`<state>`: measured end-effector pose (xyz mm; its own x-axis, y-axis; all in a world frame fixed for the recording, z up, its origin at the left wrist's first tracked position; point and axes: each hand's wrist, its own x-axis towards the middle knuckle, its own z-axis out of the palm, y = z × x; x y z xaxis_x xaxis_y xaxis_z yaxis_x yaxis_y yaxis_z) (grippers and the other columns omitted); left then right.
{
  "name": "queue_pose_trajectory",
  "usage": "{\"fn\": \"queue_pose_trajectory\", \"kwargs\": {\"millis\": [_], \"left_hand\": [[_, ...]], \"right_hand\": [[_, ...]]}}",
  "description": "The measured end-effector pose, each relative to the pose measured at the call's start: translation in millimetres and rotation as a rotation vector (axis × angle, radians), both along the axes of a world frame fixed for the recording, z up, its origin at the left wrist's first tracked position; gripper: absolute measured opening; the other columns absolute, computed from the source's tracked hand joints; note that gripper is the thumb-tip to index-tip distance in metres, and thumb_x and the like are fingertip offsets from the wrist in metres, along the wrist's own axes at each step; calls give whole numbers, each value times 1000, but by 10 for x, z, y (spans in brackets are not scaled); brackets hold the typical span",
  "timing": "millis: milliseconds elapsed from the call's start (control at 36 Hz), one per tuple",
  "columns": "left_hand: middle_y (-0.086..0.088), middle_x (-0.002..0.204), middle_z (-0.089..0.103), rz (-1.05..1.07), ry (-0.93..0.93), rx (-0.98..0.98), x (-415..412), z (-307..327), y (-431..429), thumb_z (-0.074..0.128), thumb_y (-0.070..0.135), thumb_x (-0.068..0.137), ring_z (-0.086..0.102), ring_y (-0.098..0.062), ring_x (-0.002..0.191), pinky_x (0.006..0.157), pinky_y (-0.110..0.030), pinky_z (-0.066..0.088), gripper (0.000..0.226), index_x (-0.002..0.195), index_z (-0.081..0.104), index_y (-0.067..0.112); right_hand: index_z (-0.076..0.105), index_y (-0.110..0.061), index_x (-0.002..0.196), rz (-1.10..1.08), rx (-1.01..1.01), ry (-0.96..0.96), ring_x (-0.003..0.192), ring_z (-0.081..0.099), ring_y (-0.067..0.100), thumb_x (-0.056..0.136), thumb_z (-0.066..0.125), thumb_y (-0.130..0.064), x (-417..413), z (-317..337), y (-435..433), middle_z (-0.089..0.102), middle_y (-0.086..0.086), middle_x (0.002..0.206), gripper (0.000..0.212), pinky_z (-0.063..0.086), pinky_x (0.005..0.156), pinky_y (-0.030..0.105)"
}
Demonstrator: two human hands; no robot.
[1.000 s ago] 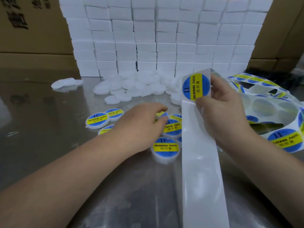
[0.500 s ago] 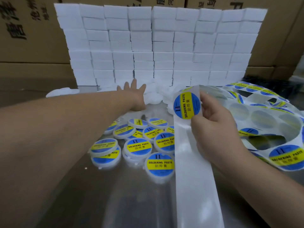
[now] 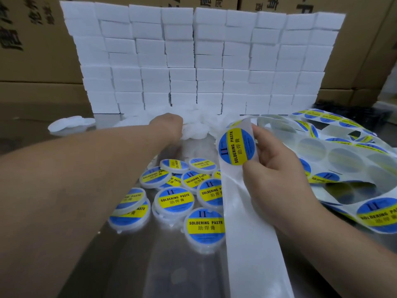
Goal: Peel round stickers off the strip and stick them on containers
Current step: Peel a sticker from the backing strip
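On the head camera my right hand (image 3: 277,168) pinches the strip (image 3: 247,211) between thumb and fingers (image 3: 261,136), with one round sticker (image 3: 236,146) at its fold, above the labelled containers (image 3: 174,201) heaped on the desk (image 3: 150,265). Their lids are on, contents hidden. My left hand (image 3: 169,125) is in the unlabelled white containers (image 3: 195,132) farther back; its fingers curl out of sight, so I cannot tell their hold

Dim, soft-focus, wide-angle edge distortion

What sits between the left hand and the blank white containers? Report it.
Nothing visible. The left hand is at the pile of blank white containers; the labelled containers lie nearer the camera.
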<state>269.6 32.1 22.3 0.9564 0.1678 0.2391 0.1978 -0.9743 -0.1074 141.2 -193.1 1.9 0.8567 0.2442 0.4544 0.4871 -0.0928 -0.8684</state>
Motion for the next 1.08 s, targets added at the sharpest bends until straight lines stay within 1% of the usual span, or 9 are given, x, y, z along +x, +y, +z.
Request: {"fn": "queue_pose_trajectory", "kwargs": {"millis": [167, 278, 361, 472, 556, 639, 833, 944, 1083], "left_hand": [[-9, 115, 56, 1, -153, -155, -13, 3, -12, 45, 53, 88, 52, -27, 94, 68, -32, 36, 58, 129, 34, 13], [-9, 109, 58, -20, -259, -301, -93, 67, -69, 33, 54, 91, 54, -29, 92, 66, -31, 35, 58, 137, 26, 19], [-3, 78, 50, -55, -354, -555, -238, 145, -221, 36, 50, 92, 49, -23, 67, 50, -29, 28, 56, 137, 24, 20], [2, 72, 45, -95, -466, -1020, -531, 294, -503, 40, 45, 92, 44, -14, 60, 50, -27, 29, 47, 133, 29, 25], [4, 80, 47, -141, -491, -1329, -816, 374, -704, 42, 39, 92, 48, -12, 71, 60, -26, 37, 30, 120, 42, 27], [3, 78, 46, -142, -520, -1528, -1142, 383, -864, 44, 30, 92, 47, -21, 79, 73, -32, 40, 17, 76, 46, 26], [20, 84, 58, -283, -580, -1281, -1802, 232, -994, 56, 28, 84, 55, 7, 73, 57, -8, 41, 12, 77, 55, 38], [27, 86, 52, -348, -656, -917, -1932, 109, -963, 56, 25, 82, 47, -3, 99, 75, -7, 33, 22, 90, 54, 46], [12, 94, 52, -430, -686, -553, -1928, 38, -906, 54, 25, 77, 36, -7, 92, 74, -6, 25, 34, 110, 65, 24]], "right_hand": [[48, -32, 131, -20, -51, -22, 74, 57, 7, 77, 44, -3, -5, 2, -10, 69, 0, 103, 62, 45, 66, 24], [46, -29, 134, -54, -54, -20, 117, 54, 8, 66, 41, -17, -36, 33, 10, 60, -8, 126, 70, 45, 97, 33], [45, -28, 135, -43, -64, -13, 120, 52, 9, 75, 45, -8, -60, 48, 24, 58, -8, 128, 63, 43, 102, 40], [43, -28, 137, -48, -62, 2, 124, 49, 10, 81, 43, 2, -66, 58, 23, 57, -7, 130, 63, 41, 104, 42], [42, -26, 138, -34, -41, 30, 126, 47, 11, 81, 42, 5, -78, 77, 28, 55, -5, 132, 64, 39, 105, 42], [44, -25, 136, -17, -51, 24, 123, 50, 12, 81, 41, 5, -95, 90, 32, 58, -4, 129, 62, 41, 104, 43], [58, -25, 108, 21, -37, -8, 98, 64, 21, 72, 47, -8, -95, 82, 54, 69, -3, 101, 41, 50, 87, 50], [62, -27, 95, 63, 8, -48, 89, 66, 10, 82, 53, -1, -107, 81, 53, 71, -9, 92, 31, 52, 79, 38], [69, -36, 84, 117, 32, -80, 86, 64, 23, 77, 55, -16, -175, 113, 71, 70, -4, 88, 25, 51, 80, 43]]}}
